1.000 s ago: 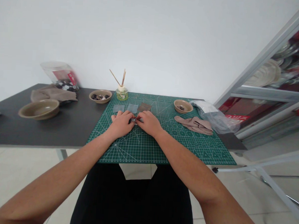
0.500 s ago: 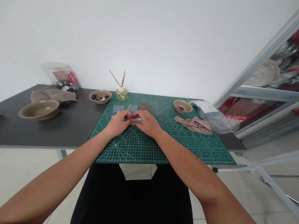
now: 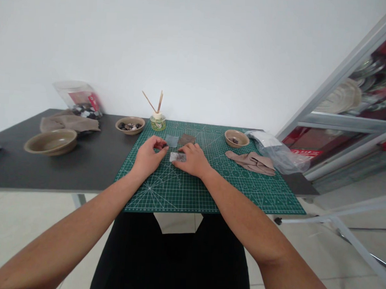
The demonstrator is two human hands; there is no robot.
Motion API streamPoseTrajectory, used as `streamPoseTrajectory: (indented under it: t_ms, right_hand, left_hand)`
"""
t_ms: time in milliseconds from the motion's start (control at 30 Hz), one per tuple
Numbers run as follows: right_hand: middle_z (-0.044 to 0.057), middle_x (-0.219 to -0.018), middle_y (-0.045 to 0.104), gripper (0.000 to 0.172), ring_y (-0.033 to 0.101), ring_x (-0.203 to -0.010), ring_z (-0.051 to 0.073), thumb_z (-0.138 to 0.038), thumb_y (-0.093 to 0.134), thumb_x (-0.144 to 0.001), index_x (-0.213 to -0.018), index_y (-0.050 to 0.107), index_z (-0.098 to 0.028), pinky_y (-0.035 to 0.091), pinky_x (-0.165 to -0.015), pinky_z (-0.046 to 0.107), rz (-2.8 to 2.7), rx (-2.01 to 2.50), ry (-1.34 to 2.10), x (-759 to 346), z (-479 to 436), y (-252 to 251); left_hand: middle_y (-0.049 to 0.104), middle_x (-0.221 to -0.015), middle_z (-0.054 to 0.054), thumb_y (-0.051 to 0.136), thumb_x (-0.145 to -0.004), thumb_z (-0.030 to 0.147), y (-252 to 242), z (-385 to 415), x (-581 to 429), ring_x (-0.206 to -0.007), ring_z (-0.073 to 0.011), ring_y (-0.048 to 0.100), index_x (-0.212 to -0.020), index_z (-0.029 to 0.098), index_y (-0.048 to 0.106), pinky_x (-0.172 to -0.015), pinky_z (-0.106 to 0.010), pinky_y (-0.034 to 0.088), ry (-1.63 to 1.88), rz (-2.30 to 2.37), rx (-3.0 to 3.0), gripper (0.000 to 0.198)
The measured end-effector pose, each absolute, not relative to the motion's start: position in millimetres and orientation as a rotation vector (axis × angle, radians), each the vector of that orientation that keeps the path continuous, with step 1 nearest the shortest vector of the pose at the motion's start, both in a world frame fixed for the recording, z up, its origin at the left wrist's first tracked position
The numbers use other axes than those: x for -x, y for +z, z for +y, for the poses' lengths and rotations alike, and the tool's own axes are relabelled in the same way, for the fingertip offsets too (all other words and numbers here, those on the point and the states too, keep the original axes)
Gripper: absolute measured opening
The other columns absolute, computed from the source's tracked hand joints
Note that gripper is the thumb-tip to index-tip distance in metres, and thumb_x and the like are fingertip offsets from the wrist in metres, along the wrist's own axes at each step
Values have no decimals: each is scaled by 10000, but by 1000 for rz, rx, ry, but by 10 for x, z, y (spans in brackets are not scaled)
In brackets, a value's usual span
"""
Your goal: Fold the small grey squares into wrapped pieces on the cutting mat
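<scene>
My left hand (image 3: 149, 156), over the left part of the green cutting mat (image 3: 184, 196), pinches a small dark stone (image 3: 165, 146) between thumb and fingertips. A short gap to the right, my right hand (image 3: 195, 159) grips a light grey piece of sandpaper (image 3: 177, 157) with dark smudges. Just beyond the hands lie a blue-grey square of sandpaper (image 3: 171, 141) and a brown square (image 3: 187, 139). My left hand hides the spot where another grey square lay.
A bowl of pebbles (image 3: 130, 126) and a reed diffuser (image 3: 158, 121) stand at the back left. Farther left are a larger bowl (image 3: 50, 142) and a cloth (image 3: 69, 121). On the right sit a small bowl (image 3: 236, 139), a crumpled cloth (image 3: 252, 162) and a plastic bag (image 3: 278, 153).
My hands have moved apart from touching. The left has shifted slightly left with the stone and now covers the leftmost grey square; the sandpaper in my right hand shows more.
</scene>
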State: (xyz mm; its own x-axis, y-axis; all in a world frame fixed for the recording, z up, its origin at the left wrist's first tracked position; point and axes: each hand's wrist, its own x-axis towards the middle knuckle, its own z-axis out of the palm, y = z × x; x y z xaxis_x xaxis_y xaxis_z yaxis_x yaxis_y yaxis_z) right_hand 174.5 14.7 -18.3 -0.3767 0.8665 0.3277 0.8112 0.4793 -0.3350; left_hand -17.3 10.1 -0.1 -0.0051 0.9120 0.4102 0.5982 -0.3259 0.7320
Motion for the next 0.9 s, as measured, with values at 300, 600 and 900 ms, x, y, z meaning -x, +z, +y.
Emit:
streamPoseTrajectory:
  t_ms: [300, 600, 900]
  right_hand:
    - [89, -1106, 639, 463, 538, -1074, 273, -500, 766, -758, -1087, 664, -190, 398, -967, 432, -2228, 1459, 252, -1755, 135, -148]
    - [72, -987, 654, 353, 580, -1010, 240, -464, 819, -720, -882, 674, -185, 411, -954, 402, -2209, 1368, 404, -1778, 192, -161]
    - [-16, -942, 692, 378, 654, -837, 168, -242, 772, -744, -1059, 564, -222, 441, -771, 279, -2023, 1081, 704, -1791, 112, -80]
  left_hand:
    - [668, -833, -6, 619, -771, 262, 49, 62, 132, -791, -184, 601, -871, 226, 587, -797, -332, 504, 1182, 1602, -1947, 111]
    - [650, -848, -5, 629, -757, 286, 11, 81, 150, -779, -181, 615, -918, 223, 559, -758, -326, 505, 1176, 1581, -1885, 187]
    - [631, -865, -6, 625, -745, 251, 7, 85, 151, -819, -178, 621, -941, 211, 556, -800, -329, 502, 1177, 1521, -1901, 211]
